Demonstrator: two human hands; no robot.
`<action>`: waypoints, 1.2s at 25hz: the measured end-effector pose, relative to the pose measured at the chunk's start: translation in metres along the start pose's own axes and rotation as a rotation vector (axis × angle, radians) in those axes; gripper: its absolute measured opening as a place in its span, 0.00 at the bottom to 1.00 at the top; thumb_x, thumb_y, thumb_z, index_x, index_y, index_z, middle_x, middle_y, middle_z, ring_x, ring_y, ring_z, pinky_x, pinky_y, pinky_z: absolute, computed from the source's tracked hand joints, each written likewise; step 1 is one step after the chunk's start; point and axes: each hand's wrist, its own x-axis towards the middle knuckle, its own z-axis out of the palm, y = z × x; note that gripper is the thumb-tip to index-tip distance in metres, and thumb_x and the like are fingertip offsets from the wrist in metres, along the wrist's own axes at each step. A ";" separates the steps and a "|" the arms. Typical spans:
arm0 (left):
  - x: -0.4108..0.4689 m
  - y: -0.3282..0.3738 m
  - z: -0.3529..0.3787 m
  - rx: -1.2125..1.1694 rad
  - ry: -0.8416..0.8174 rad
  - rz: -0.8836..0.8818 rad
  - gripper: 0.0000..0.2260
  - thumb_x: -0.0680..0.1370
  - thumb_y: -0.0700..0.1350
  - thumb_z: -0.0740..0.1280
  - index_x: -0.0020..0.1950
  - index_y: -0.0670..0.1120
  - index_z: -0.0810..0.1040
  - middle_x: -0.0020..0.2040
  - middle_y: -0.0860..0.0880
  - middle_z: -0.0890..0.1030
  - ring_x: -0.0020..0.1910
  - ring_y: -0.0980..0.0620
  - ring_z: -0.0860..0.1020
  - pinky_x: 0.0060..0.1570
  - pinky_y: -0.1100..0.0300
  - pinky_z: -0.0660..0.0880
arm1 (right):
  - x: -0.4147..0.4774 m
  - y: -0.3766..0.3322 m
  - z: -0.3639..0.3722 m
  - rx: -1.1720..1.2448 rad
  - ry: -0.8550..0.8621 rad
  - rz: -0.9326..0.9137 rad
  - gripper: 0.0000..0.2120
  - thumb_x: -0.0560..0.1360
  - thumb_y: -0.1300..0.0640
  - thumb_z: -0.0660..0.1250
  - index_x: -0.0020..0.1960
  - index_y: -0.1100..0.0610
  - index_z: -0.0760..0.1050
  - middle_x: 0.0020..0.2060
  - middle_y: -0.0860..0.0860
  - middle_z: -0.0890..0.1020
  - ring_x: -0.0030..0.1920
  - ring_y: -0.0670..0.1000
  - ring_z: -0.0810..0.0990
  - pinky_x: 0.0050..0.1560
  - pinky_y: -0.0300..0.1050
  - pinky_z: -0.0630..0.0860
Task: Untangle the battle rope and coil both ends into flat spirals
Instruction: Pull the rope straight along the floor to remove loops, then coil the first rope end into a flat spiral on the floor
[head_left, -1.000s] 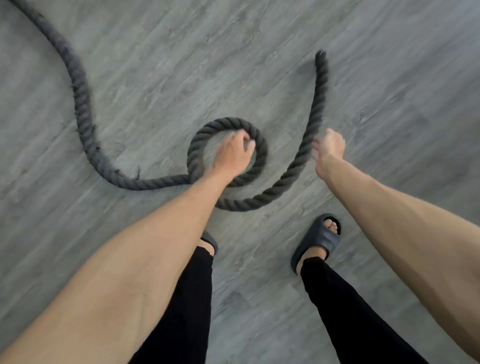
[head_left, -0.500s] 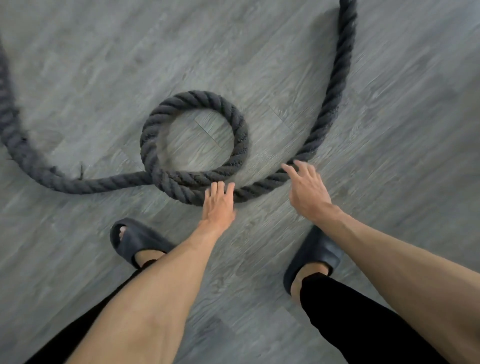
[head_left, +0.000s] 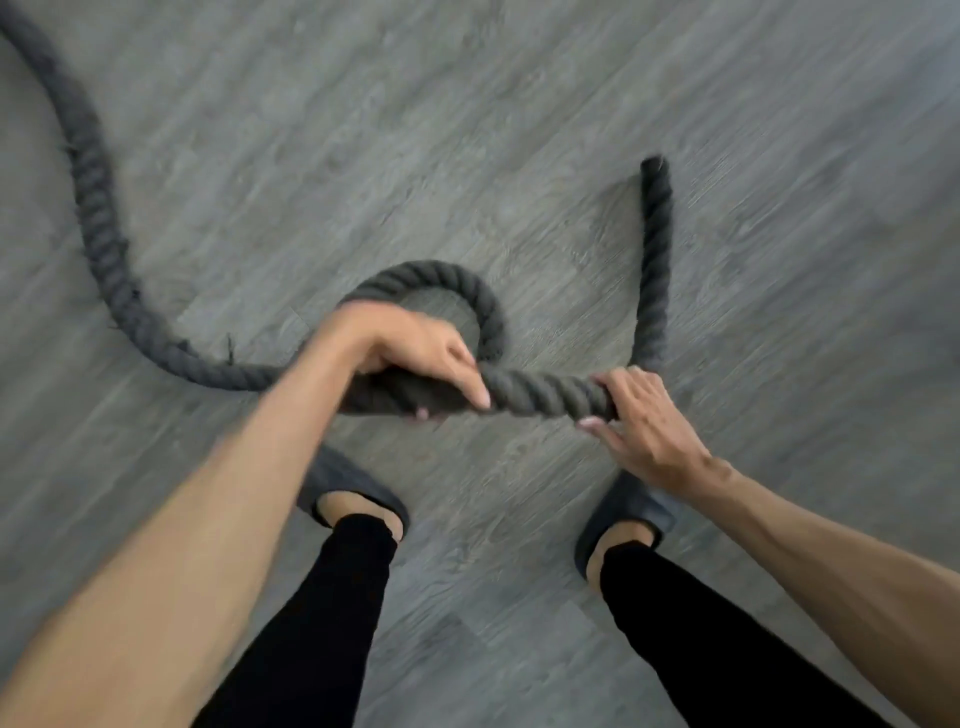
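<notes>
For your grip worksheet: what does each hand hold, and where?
Battle rope: left hand grips the loop's base, right hand the bend toward the free end.

Bare forearms, no sleeves; black trousers (head_left: 317, 613); dark grey slip-on sandals (head_left: 337, 480).

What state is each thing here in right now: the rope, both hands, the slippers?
rope: one loose loop, not yet a flat spiral.
rope end: free, lying on the floor.
left hand: grips the rope at the loop's near side.
right hand: grips the rope just beside the loop.
slippers: worn on the feet, flat on the floor.
</notes>
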 end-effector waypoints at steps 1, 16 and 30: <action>-0.029 0.024 -0.024 0.019 0.106 0.072 0.17 0.70 0.50 0.79 0.51 0.41 0.82 0.41 0.42 0.84 0.34 0.47 0.82 0.33 0.58 0.79 | 0.012 -0.012 -0.022 0.078 0.113 0.071 0.19 0.79 0.39 0.61 0.57 0.55 0.71 0.44 0.47 0.75 0.44 0.49 0.73 0.47 0.48 0.71; 0.056 0.159 0.010 0.145 1.100 0.236 0.08 0.78 0.42 0.64 0.52 0.47 0.82 0.51 0.46 0.84 0.52 0.45 0.81 0.49 0.58 0.74 | 0.080 0.021 -0.146 0.475 0.303 0.922 0.16 0.82 0.57 0.59 0.67 0.62 0.75 0.64 0.59 0.80 0.66 0.59 0.76 0.65 0.47 0.70; 0.129 0.168 -0.018 -0.686 0.781 -0.078 0.25 0.78 0.45 0.66 0.74 0.45 0.63 0.71 0.44 0.71 0.68 0.44 0.71 0.61 0.55 0.68 | 0.223 0.040 -0.212 -0.449 -0.241 0.038 0.36 0.74 0.70 0.60 0.79 0.53 0.57 0.76 0.60 0.61 0.77 0.62 0.59 0.78 0.56 0.60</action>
